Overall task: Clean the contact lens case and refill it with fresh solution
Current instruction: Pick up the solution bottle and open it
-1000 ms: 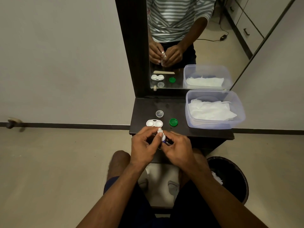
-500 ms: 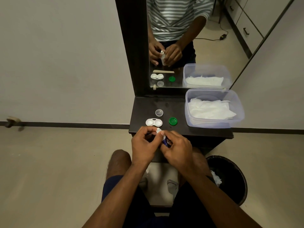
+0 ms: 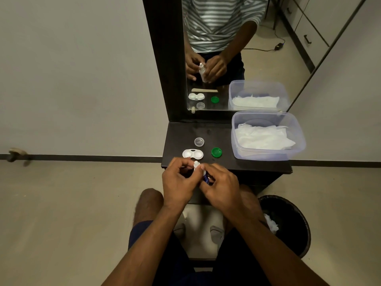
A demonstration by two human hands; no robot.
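Note:
A white two-well contact lens case (image 3: 193, 154) lies uncapped on the dark shelf (image 3: 226, 162). Beside it rest a green cap (image 3: 216, 152) and a clear cap (image 3: 199, 141). Just in front of the case I hold a small white solution bottle (image 3: 197, 165) with a blue label, upright, tip up. My right hand (image 3: 221, 185) wraps the bottle's body. My left hand (image 3: 179, 181) has its fingertips curled at the bottle's top. The mirror shows the bottle's nozzle uncovered between both hands.
A clear plastic tub (image 3: 268, 153) with white tissues sits on the shelf's right end. The mirror (image 3: 237, 58) stands behind the shelf. A black waste bin (image 3: 288, 223) with crumpled tissue stands on the floor at the right.
Both hands and the bottle stay nearly in place. In the mirror, my left fingers have come off the bottle's tip, which now shows bare.

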